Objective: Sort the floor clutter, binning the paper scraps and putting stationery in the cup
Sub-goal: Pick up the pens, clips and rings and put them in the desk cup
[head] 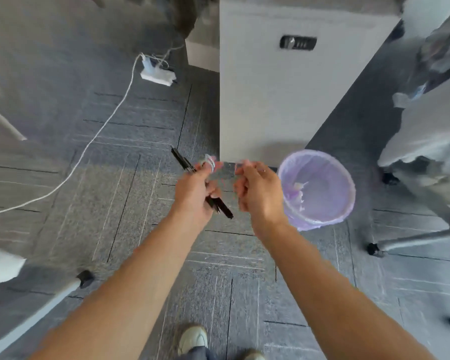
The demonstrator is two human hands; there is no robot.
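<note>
Slim black pens, left hand gripping

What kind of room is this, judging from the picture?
Probably an office: grey carpet tiles, a pale cabinet with a combination lock, and castor legs of a chair beside the lined bin.

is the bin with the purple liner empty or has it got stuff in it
Not empty. The bin stands upright on the carpet, and a few pale paper scraps lie inside against its left wall. The rest of the liner looks bare.

power strip on carpet (cable trailing) | grey cabinet | possibly chair leg
</note>
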